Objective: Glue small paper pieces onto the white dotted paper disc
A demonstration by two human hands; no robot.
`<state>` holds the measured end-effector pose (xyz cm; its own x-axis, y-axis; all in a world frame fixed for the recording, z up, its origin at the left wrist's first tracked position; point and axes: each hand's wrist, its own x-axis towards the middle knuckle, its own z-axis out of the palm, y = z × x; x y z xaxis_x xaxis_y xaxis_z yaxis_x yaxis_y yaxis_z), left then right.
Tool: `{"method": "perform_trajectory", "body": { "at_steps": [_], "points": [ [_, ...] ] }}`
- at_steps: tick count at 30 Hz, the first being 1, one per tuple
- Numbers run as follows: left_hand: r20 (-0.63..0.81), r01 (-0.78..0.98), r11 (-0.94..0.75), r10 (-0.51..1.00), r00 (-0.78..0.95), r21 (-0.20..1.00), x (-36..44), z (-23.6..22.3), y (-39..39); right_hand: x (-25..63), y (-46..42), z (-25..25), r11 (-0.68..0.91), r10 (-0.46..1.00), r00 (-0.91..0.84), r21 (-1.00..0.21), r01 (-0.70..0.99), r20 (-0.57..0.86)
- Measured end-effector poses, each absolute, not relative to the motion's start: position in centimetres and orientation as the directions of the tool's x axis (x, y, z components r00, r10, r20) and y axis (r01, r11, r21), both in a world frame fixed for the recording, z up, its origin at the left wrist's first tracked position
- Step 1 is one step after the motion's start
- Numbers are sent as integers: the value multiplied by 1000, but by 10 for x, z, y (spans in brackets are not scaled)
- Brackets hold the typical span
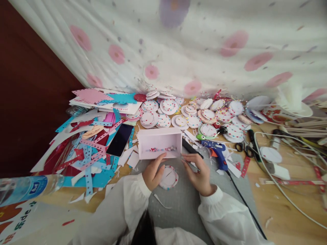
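A black phone [120, 140] is lying left of a white open box [159, 134], which is standing mid-table just beyond the hands, its long axis running left to right, its opening facing the person. The left hand [153, 173] is angling inward, fingertips meeting the near edge above a dotted disc [169, 178]. The right hand [198, 174] is reaching toward the near right corner, thumb and forefinger narrowly parted. Whether either is gripping, I cannot tell.

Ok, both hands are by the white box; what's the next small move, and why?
Probably steady the white box with the left hand and use the right hand to pick from the beads: they lie gathered along its near side, within what looks like easy reach of both hands.
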<state>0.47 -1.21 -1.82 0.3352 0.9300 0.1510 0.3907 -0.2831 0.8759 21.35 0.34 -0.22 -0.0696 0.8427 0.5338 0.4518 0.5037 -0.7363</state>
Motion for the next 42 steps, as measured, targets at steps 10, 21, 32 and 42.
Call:
{"method": "perform_trajectory", "body": {
  "at_steps": [10,21,32,42],
  "points": [
    [160,343,-280,927,339,897,5,-19,-6,199,8,20,455,861,-19,-752,476,509],
    [199,361,-320,921,334,876,3,-29,-6,188,16,18,511,839,-61,-744,431,541],
    [190,379,-312,926,326,871,3,-27,-8,197,20,19,423,868,54,-791,442,494],
    [186,367,-304,928,324,879,4,-27,-6,201,17,19,412,868,61,-783,466,493]
  ]
}}
